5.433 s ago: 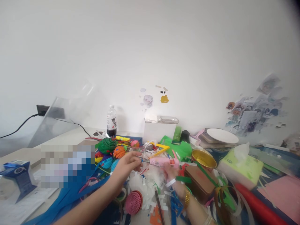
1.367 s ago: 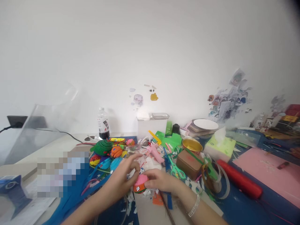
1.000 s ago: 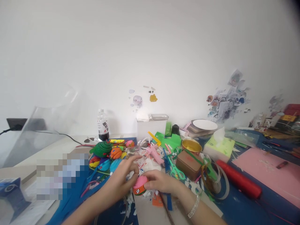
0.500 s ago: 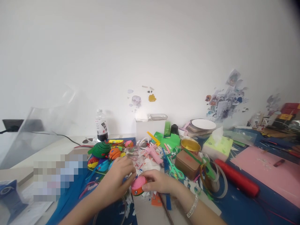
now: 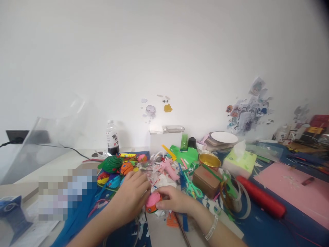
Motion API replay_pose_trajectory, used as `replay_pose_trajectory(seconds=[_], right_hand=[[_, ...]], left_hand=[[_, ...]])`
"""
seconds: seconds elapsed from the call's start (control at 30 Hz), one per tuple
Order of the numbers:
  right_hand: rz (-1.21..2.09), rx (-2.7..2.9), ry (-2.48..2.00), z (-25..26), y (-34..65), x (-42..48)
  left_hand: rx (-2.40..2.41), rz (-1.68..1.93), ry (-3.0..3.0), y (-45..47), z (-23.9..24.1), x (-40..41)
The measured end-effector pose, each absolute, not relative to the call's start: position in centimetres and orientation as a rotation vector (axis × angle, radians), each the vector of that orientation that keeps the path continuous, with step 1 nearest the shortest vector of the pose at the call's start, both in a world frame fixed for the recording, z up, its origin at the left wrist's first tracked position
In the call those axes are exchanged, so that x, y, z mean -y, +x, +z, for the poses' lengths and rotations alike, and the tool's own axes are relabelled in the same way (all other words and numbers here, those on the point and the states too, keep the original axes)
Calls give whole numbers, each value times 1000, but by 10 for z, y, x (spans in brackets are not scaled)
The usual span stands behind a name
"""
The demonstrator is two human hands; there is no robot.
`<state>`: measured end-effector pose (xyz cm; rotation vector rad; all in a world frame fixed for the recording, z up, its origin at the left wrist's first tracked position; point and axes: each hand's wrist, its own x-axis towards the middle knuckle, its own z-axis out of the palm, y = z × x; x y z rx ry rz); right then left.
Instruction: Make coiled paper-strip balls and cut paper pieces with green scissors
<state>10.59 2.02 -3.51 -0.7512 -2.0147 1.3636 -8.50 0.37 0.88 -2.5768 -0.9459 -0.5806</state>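
A small pink and orange ridged paper dome point(image 5: 152, 201) sits low over the cluttered table between both hands. My right hand point(image 5: 177, 202) pinches its right side with thumb and fingers. My left hand point(image 5: 133, 193) curls against its left side, fingers bent onto it. Behind them lie a pink glue gun point(image 5: 168, 169), green scissors point(image 5: 191, 187) and several coloured ridged paper domes point(image 5: 113, 164).
A brown tin point(image 5: 207, 181) and gold tin point(image 5: 210, 160) stand right of the hands. A tissue pack point(image 5: 239, 163), red roll point(image 5: 260, 196) and pink sheet point(image 5: 295, 192) lie further right. A bottle point(image 5: 112, 138) and white box point(image 5: 164, 140) stand by the wall. Paper scraps litter the blue mat.
Earlier the hands held the pink glue gun; it now lies on the table and both hands hold the pink and orange dome. My left fingers have closed onto it in the last second.
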Motion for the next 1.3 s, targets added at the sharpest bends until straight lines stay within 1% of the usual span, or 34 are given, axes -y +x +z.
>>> replay_pose_trajectory(seconds=[0.2,0.37,0.7,0.8,1.3], right_hand=[[1318,2051,-781,-37,107,-22],[1349,2048,-806,-38,107,-22],[1284,2073,-845,-32,107,-18],[1273,2086,-860,-31,107,-17],[1285,2080,-841,-33,107,-19]], left_hand=[[937,-492,-2569,-83,8,-4],[948,-441,-2572,-82,4,-5],[1006,-519,-2606,-82,7,-2],[988,-494,-2585,-83,4,-3],[968,-528,-2621,-81,0,-3]])
